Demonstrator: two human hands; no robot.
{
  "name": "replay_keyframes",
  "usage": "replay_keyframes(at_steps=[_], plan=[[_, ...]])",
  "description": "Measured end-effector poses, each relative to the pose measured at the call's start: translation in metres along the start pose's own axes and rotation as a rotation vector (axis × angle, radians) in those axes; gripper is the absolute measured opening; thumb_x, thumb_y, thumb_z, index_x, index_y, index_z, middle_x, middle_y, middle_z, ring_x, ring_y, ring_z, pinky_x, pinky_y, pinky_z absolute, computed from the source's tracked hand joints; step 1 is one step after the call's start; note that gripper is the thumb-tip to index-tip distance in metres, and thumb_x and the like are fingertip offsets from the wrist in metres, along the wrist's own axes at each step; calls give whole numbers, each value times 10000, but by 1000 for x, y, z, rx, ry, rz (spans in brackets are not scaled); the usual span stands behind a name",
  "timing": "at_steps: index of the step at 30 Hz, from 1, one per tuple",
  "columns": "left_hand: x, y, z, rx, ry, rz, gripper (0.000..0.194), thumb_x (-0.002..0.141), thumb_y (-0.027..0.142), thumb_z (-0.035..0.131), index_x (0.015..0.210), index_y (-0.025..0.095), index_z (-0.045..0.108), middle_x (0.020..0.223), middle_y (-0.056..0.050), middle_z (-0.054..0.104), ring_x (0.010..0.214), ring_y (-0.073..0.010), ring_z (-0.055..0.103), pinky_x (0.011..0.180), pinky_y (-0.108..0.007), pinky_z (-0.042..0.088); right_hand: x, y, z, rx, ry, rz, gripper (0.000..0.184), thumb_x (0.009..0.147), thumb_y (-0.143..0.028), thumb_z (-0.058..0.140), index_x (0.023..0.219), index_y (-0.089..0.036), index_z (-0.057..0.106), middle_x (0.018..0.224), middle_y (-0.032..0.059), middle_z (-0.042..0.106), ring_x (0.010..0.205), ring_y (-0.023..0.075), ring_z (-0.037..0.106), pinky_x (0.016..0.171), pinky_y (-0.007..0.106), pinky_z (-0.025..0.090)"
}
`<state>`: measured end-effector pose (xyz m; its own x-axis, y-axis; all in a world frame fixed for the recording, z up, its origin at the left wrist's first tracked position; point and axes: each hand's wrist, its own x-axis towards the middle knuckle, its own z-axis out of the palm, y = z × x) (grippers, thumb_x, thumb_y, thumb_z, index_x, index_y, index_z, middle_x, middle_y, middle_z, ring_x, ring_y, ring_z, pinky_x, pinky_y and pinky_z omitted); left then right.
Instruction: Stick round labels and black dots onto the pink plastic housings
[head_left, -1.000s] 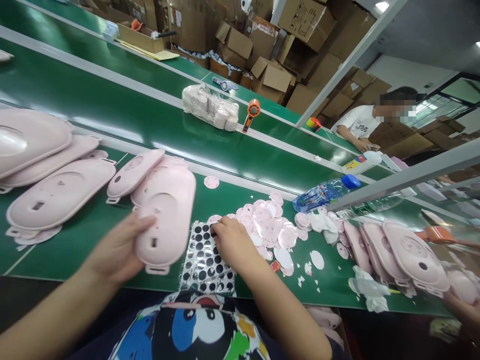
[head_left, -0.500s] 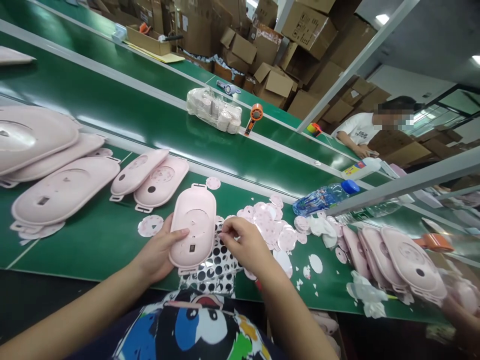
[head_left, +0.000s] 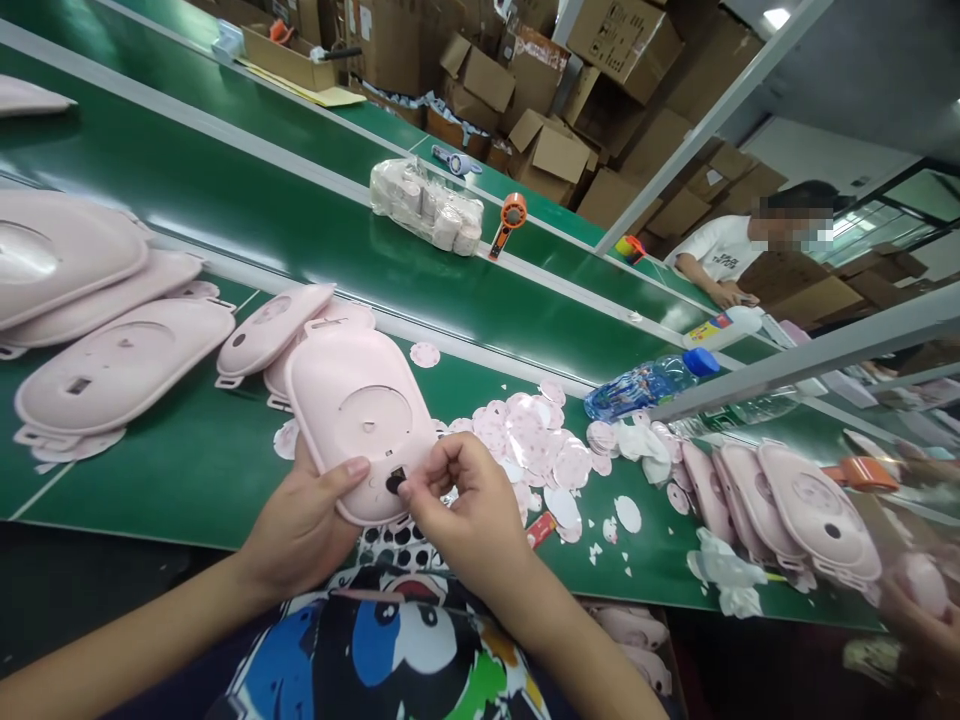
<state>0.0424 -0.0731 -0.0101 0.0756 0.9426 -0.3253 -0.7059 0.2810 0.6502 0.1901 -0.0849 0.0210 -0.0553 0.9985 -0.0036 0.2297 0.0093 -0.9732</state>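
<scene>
My left hand [head_left: 311,505] grips a pink oval plastic cover [head_left: 360,410] by its lower left edge, thumb on top, tilted toward me. The cover has a round recess and a small square opening near its lower end. At that opening my right hand [head_left: 469,505] pinches a small round black sticker [head_left: 394,482] between thumb and forefinger; the sticker partly covers the opening. Under my hands lies a sheet of black round stickers [head_left: 394,545], mostly hidden. Pink patterned round stickers [head_left: 525,440] are heaped to the right of my right hand.
Several pink covers [head_left: 124,365] lie at the left, and more pink covers [head_left: 814,510] lean in a row at the right. A blue-capped bottle [head_left: 649,383] lies by the metal post. Beyond the rail are a bagged bundle [head_left: 427,205] and an orange handheld fan [head_left: 510,225]. A co-worker [head_left: 724,255] sits far right.
The cover has come nearer to me and tilted leftward in my left hand. My right hand has moved left and down from beside the cover, bringing the black sticker to the square opening.
</scene>
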Motion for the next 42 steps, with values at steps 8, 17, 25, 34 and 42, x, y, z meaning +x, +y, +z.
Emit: replay_keyframes(at_steps=[8, 17, 25, 34, 42], plan=[[-3, 0, -2, -36, -9, -22, 992, 704, 178, 803, 1514, 371, 263, 1311, -99, 639, 1135, -299, 644, 967, -476, 546, -4, -3, -2, 23, -43, 69, 223, 753, -174, 626, 792, -238, 415, 728, -32, 622, 609, 120, 547, 581, 271, 448], [-4, -1, -2, -14, 16, -30, 1003, 684, 161, 793, 1507, 394, 270, 1302, -59, 652, 1273, -288, 553, 1101, -486, 426, -2, -6, -4, -30, -74, 100, 234, 775, -174, 612, 784, -242, 387, 741, -34, 625, 623, 119, 546, 598, 276, 445], [-9, -4, 0, 55, 8, -9, 1038, 672, 225, 801, 1508, 437, 224, 1345, -36, 621, 1265, -344, 553, 1070, -549, 453, -3, -8, -6, -256, -104, 113, 177, 792, -183, 570, 807, -237, 403, 711, -49, 585, 603, 120, 534, 555, 266, 408], [7, 1, 6, 57, -50, 91, 879, 696, 204, 744, 1486, 316, 377, 1316, -61, 639, 1279, -340, 535, 1069, -479, 467, 15, 15, -8, 64, -189, 85, 695, 756, -439, 742, 1327, -257, 391, 1366, 110, 499, 1189, 247, 556, 932, 389, 524], [42, 13, -3, 310, -150, 120, 744, 694, 253, 792, 1385, 224, 519, 1239, -104, 673, 1196, -337, 591, 897, -363, 570, 20, 44, 11, 111, -106, 85, 603, 793, -477, 730, 1269, -209, 473, 1243, 116, 622, 1097, 233, 626, 890, 356, 536]])
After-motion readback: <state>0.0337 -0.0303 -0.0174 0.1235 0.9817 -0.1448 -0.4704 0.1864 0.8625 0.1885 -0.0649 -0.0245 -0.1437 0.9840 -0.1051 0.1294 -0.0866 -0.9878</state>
